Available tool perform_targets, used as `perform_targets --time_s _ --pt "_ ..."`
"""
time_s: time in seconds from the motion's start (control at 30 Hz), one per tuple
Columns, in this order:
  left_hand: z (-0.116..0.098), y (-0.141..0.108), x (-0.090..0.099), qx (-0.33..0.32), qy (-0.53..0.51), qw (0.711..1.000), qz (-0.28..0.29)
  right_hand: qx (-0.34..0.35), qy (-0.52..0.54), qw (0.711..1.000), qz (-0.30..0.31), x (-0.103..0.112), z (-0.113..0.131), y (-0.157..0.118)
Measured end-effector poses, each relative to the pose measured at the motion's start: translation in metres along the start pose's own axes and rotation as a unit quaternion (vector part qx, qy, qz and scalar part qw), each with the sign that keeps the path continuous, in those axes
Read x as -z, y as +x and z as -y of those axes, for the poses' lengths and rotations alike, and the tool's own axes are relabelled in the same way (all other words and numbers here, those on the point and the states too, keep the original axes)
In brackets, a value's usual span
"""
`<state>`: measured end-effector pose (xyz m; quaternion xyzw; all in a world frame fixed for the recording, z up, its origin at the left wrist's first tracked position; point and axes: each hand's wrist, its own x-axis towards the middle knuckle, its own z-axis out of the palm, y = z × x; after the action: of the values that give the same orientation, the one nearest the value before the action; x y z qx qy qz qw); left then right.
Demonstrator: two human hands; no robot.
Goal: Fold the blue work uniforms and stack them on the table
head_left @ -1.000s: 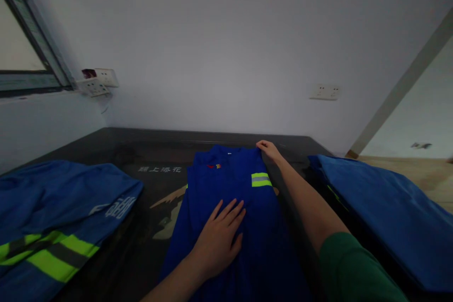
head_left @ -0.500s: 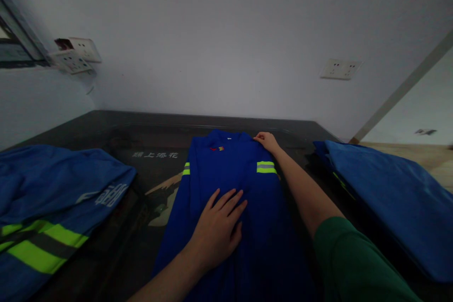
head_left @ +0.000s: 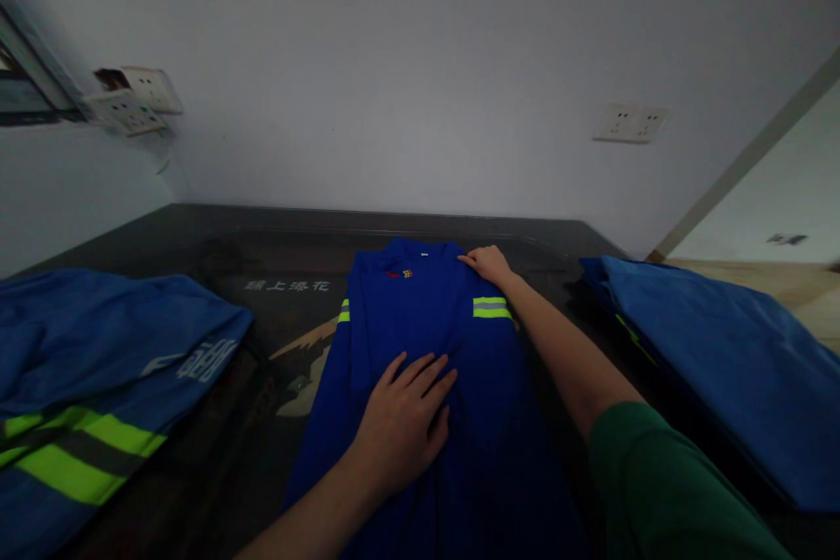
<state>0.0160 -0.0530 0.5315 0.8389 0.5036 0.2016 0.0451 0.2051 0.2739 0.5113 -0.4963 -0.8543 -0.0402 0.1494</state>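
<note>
A bright blue work jacket (head_left: 420,324) with yellow-green reflective bands and a small red and yellow emblem lies lengthwise on the dark table, its collar toward the wall. My left hand (head_left: 410,411) rests flat on the middle of the jacket, fingers spread. At the jacket's right shoulder, beside the collar, my right hand (head_left: 486,264) has its fingers drawn together on the fabric edge. The thumb side faces the collar; the fingertips are partly hidden. The jacket's lower part runs out of view at the bottom.
On the left lies a crumpled blue garment (head_left: 118,324) with reflective bands and white lettering. A folded blue stack (head_left: 715,350) sits on the right. Behind the dark table (head_left: 276,241) rises a wall with sockets (head_left: 631,122).
My right hand has shifted slightly left along the shoulder, closer to the collar. My left hand stays flat in the same place on the jacket.
</note>
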Motion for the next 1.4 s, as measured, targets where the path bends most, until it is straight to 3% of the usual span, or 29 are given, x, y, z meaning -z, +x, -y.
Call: perform_targets --time_s 0.2,0.37,0.5,0.63,0.77,0.87,1.1,1.3,1.4 --pt "0.002 0.002 -0.002 0.019 -0.013 1.000 -0.018 0.004 -0.054 0.998 -0.036 0.012 0.022 -0.007" --pt "0.010 0.003 -0.003 0.066 -0.030 0.996 -0.051 0.067 -0.043 0.994 -0.075 0.032 0.063 -0.023" --pt "0.009 0.001 -0.001 0.066 -0.034 0.996 -0.053 0.125 0.050 0.989 -0.060 0.049 0.103 -0.055" --pt "0.009 0.000 0.007 0.077 -0.050 0.995 -0.049 0.166 0.162 0.972 -0.027 0.071 0.126 -0.106" --pt "0.022 0.001 0.021 0.052 -0.042 0.997 0.049 0.188 0.201 0.957 0.095 0.083 0.130 -0.151" --pt "0.033 -0.001 0.027 0.017 -0.043 0.993 0.106 0.197 0.206 0.950 0.127 0.084 0.131 -0.167" --pt "0.027 -0.013 0.018 0.026 0.027 0.999 -0.014 0.153 0.304 0.931 0.135 0.083 0.132 -0.163" --pt "0.018 -0.014 0.031 0.015 0.157 0.987 0.018 0.124 0.317 0.934 0.111 0.078 0.129 -0.167" --pt "0.019 -0.015 0.043 -0.005 0.175 0.985 0.000 0.112 0.301 0.942 0.095 0.078 0.135 -0.169"
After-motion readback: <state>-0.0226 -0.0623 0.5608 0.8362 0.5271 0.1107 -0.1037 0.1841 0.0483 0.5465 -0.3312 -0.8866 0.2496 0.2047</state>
